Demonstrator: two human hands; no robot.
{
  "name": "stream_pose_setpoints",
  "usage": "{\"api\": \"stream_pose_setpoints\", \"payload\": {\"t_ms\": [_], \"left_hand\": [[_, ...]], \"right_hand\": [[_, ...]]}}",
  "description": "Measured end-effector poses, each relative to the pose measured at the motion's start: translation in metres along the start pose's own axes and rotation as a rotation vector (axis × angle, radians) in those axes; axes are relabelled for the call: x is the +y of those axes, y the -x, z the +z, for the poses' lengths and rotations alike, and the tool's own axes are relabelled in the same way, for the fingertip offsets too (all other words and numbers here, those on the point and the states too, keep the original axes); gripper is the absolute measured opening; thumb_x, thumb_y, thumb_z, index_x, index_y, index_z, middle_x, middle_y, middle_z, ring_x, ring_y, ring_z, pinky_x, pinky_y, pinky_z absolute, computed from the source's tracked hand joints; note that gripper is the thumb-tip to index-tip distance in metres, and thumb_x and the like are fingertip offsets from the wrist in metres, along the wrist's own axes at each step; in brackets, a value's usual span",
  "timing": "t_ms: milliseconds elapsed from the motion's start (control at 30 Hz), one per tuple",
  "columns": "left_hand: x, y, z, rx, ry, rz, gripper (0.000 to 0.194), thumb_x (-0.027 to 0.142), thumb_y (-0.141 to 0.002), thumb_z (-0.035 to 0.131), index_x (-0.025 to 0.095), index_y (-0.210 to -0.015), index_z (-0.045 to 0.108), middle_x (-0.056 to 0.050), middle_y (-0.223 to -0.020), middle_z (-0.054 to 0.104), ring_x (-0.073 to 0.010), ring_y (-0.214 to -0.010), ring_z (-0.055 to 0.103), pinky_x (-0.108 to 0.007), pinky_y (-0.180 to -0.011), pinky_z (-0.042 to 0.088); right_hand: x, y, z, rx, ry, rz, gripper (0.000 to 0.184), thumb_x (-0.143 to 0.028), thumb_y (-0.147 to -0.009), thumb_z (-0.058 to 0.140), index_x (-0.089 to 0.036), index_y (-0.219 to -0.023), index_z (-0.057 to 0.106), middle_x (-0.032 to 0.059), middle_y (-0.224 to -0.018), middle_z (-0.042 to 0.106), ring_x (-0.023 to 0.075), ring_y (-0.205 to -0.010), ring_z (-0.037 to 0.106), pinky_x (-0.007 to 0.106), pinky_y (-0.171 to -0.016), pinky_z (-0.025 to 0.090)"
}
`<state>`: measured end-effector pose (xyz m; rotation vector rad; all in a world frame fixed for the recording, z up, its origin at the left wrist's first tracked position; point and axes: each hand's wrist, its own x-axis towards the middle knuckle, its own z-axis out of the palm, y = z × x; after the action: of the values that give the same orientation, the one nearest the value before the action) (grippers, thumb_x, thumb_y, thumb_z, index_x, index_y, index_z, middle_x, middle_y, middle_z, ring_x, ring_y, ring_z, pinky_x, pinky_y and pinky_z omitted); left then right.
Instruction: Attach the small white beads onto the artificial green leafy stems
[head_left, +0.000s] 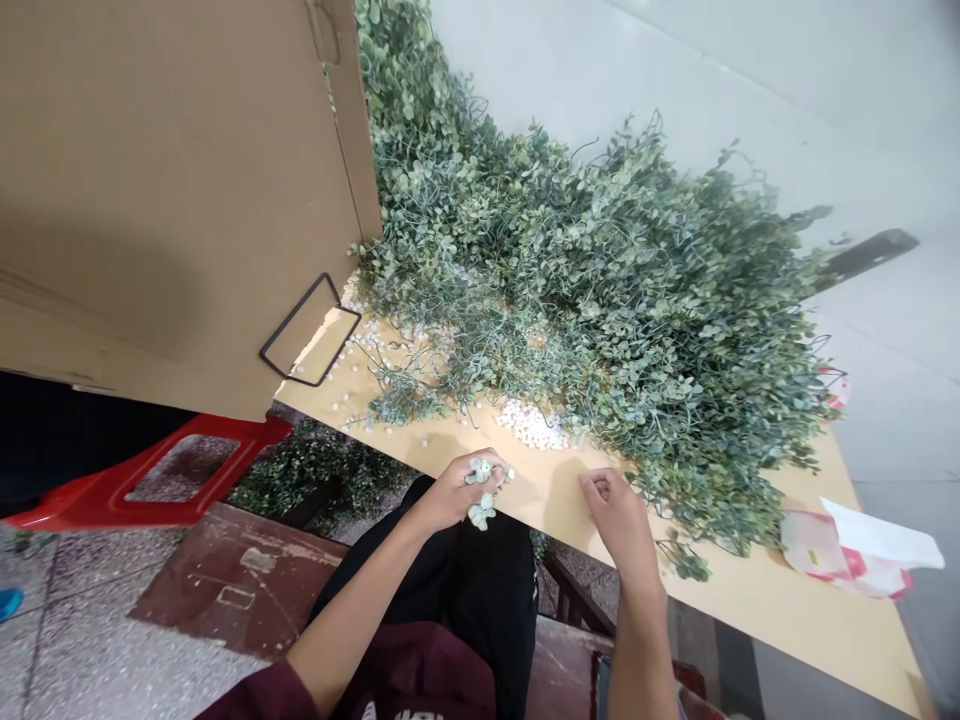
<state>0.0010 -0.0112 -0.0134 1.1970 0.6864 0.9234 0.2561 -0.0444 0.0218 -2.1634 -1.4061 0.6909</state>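
My left hand (455, 490) is closed around a small sprig of artificial leaves (481, 511), its pale green leaves poking out past the fingers at the table's front edge. To the right, my right hand (616, 515) hovers over or rests on the tabletop with fingers curled together; whatever they may pinch is too small to make out. Between and beyond the hands lies a little heap of small white beads or caps (534, 425). A large pile of green artificial leaf stems (645, 280) covers most of the table behind them.
A big cardboard box (172, 190) stands at the left, with a black wire frame (311, 330) by its corner. Loose white pieces lie scattered near it. A red plastic chair (165, 475) is below. A pink-and-white bag (840, 555) lies on the yellowish table (832, 640) at right.
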Motion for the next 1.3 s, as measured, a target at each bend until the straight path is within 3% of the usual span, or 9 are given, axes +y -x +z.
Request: {"api": "stream_pose_setpoints", "payload": {"t_ms": [133,267,367,500,800,933,1000,1100,1300], "left_hand": [[0.003,-0.001,0.004,0.081,-0.036,0.004,0.041,0.053,-0.091,0.050,0.014,-0.090,0.062,-0.003,-0.079,0.054,-0.0132,-0.070,0.051,-0.025,-0.067,0.042],[0.003,-0.003,0.013,0.164,-0.197,0.027,0.033,0.048,-0.093,0.048,0.016,-0.090,0.058,-0.002,-0.079,0.055,-0.0147,-0.072,0.052,-0.024,-0.069,0.042],[0.003,-0.004,0.020,0.197,-0.351,0.088,0.025,0.039,-0.095,0.046,0.017,-0.090,0.057,-0.003,-0.086,0.057,-0.0162,-0.079,0.054,-0.025,-0.074,0.042],[0.005,-0.005,0.024,0.214,-0.388,0.059,0.020,0.036,-0.094,0.048,0.018,-0.091,0.055,-0.002,-0.085,0.057,-0.0166,-0.080,0.054,-0.026,-0.075,0.042],[0.005,0.002,0.011,-0.118,0.238,-0.149,0.047,0.043,-0.076,0.074,0.021,-0.087,0.035,-0.002,-0.092,0.060,-0.0108,-0.072,0.057,-0.023,-0.068,0.045],[0.001,0.003,0.010,-0.031,0.127,-0.144,0.039,0.041,-0.079,0.072,0.019,-0.098,0.047,-0.002,-0.088,0.059,-0.0119,-0.073,0.057,-0.023,-0.068,0.045],[0.002,0.003,0.010,0.006,0.041,-0.142,0.037,0.043,-0.082,0.068,0.016,-0.103,0.055,-0.002,-0.084,0.060,-0.0133,-0.074,0.057,-0.024,-0.068,0.045],[0.006,0.002,0.010,0.026,-0.043,-0.112,0.036,0.046,-0.085,0.063,0.013,-0.099,0.063,-0.003,-0.080,0.060,-0.0139,-0.071,0.055,-0.025,-0.069,0.045],[0.010,0.003,0.016,0.061,-0.172,-0.019,0.033,0.044,-0.092,0.053,0.014,-0.086,0.063,-0.003,-0.078,0.058,-0.0139,-0.072,0.052,-0.024,-0.069,0.042]], "right_hand": [[-0.024,0.026,0.010,-0.255,-0.449,-0.064,0.024,-0.042,-0.083,0.063,-0.020,-0.088,0.059,0.0017,-0.068,0.062,0.0185,-0.059,0.060,0.030,-0.058,0.047],[-0.053,0.059,0.026,-0.451,-0.594,-0.179,0.031,-0.033,-0.086,0.063,-0.022,-0.116,0.060,0.0004,-0.073,0.062,0.0156,-0.060,0.060,0.030,-0.062,0.049],[-0.064,0.070,0.036,-0.410,-0.563,-0.222,0.029,-0.030,-0.088,0.061,-0.023,-0.116,0.063,-0.0004,-0.072,0.061,0.0145,-0.060,0.059,0.028,-0.064,0.048],[-0.066,0.068,0.041,-0.342,-0.531,-0.250,0.015,-0.030,-0.089,0.059,-0.021,-0.099,0.067,0.0003,-0.072,0.061,0.0137,-0.060,0.057,0.027,-0.062,0.047],[-0.051,0.058,0.043,-0.243,-0.683,-0.231,0.014,-0.031,-0.088,0.062,-0.020,-0.096,0.066,-0.0006,-0.066,0.061,0.0153,-0.059,0.059,0.029,-0.063,0.048],[-0.049,0.056,0.046,-0.194,-0.762,-0.182,0.023,-0.030,-0.086,0.065,-0.022,-0.108,0.062,-0.0019,-0.067,0.064,0.0148,-0.056,0.061,0.030,-0.062,0.050],[-0.046,0.055,0.046,-0.141,-0.813,-0.150,0.018,-0.030,-0.085,0.066,-0.022,-0.102,0.063,-0.0017,-0.067,0.065,0.0143,-0.053,0.060,0.030,-0.059,0.051],[-0.038,0.051,0.047,-0.095,-0.869,-0.136,0.011,-0.030,-0.084,0.068,-0.019,-0.087,0.066,0.0005,-0.067,0.066,0.0151,-0.054,0.061,0.031,-0.058,0.053],[-0.026,0.045,0.051,-0.143,-1.042,-0.025,0.017,-0.030,-0.080,0.072,-0.019,-0.094,0.071,0.0037,-0.077,0.071,0.0174,-0.064,0.068,0.035,-0.068,0.057]]}}
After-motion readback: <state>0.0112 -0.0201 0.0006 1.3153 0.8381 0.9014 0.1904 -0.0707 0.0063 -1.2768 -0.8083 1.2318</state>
